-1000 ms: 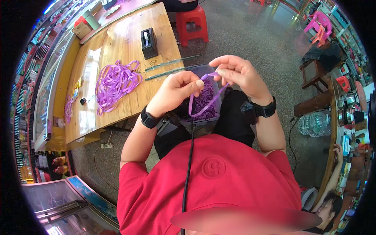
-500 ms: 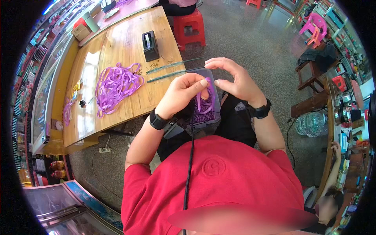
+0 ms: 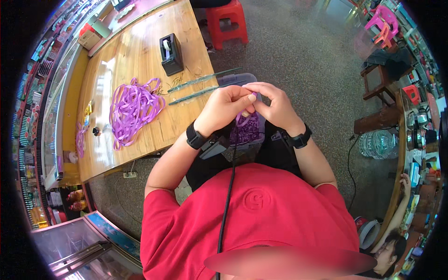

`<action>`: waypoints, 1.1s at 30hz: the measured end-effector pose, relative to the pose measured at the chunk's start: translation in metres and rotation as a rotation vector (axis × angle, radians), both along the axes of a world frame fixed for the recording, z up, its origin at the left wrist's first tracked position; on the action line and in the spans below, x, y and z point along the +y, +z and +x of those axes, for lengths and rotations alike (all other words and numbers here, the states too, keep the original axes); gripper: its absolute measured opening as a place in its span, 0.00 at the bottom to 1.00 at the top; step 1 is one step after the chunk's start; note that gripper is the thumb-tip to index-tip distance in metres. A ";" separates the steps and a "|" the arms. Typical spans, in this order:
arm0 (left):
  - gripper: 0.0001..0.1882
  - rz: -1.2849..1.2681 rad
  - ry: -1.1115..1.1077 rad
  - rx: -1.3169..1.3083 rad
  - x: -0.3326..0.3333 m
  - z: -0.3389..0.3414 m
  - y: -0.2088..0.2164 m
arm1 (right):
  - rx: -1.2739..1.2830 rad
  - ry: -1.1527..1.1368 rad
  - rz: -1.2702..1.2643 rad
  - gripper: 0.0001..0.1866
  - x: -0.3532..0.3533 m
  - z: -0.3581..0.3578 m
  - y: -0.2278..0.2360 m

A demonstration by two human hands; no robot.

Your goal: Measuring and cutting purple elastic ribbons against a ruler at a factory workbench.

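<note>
Above my lap both hands meet, fingertip to fingertip. My left hand (image 3: pixel 227 106) is closed in a pinch on a purple ribbon (image 3: pixel 242 120), and a short loop of it hangs below the fingers. Thumb and fingers of my right hand (image 3: pixel 276 106) close on the same ribbon from the other side; the exact grip is partly hidden. Under the hands sits a clear plastic box (image 3: pixel 247 78) holding many small purple pieces (image 3: pixel 247 133). Two thin dark green sticks (image 3: pixel 193 96) lie on the table edge beside my left hand, their tips reaching over the box.
On the wooden table (image 3: pixel 140 51) to the left lie a heap of purple ribbon (image 3: pixel 135 112) and a black tape dispenser (image 3: pixel 171 58). A red stool (image 3: pixel 227 21) stands beyond it. A black cable (image 3: pixel 227 200) runs down my shirt. Another person (image 3: pixel 389 252) is at the lower right.
My right hand has moved left and down to the ribbon, its fingers closing from spread to pinched beside the left. The view has shifted slightly.
</note>
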State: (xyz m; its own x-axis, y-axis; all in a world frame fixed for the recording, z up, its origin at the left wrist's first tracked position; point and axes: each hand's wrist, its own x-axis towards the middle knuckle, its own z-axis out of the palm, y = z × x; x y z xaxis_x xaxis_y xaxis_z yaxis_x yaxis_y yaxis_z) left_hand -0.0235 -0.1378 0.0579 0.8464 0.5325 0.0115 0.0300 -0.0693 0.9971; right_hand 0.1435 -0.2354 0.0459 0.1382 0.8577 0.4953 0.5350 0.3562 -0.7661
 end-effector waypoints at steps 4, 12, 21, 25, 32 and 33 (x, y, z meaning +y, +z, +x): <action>0.12 0.034 -0.009 0.031 0.012 0.011 0.008 | -0.067 -0.078 0.048 0.12 0.010 0.011 -0.014; 0.15 0.323 -0.143 0.159 0.037 0.012 0.001 | -0.086 -0.176 -0.024 0.16 0.021 0.028 -0.019; 0.17 0.397 0.099 0.169 0.127 -0.007 -0.009 | -0.263 -0.153 -0.109 0.16 0.051 0.059 -0.035; 0.17 0.359 -0.002 0.323 0.125 -0.013 -0.016 | -0.412 -0.097 -0.096 0.15 0.072 0.065 -0.046; 0.15 0.423 0.015 0.312 0.117 -0.016 -0.015 | -0.436 -0.016 0.079 0.14 0.119 0.067 -0.047; 0.15 0.464 0.014 0.324 0.116 -0.017 -0.014 | -0.437 -0.011 0.088 0.14 0.127 0.069 -0.048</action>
State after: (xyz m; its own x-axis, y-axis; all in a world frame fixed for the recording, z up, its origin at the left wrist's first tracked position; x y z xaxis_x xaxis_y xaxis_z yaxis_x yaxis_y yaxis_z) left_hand -0.0401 -0.0216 0.0444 0.8383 0.5451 -0.0125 0.3341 -0.4954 0.8019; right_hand 0.2126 -0.1084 -0.0020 -0.0916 0.8093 0.5803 0.8060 0.4024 -0.4340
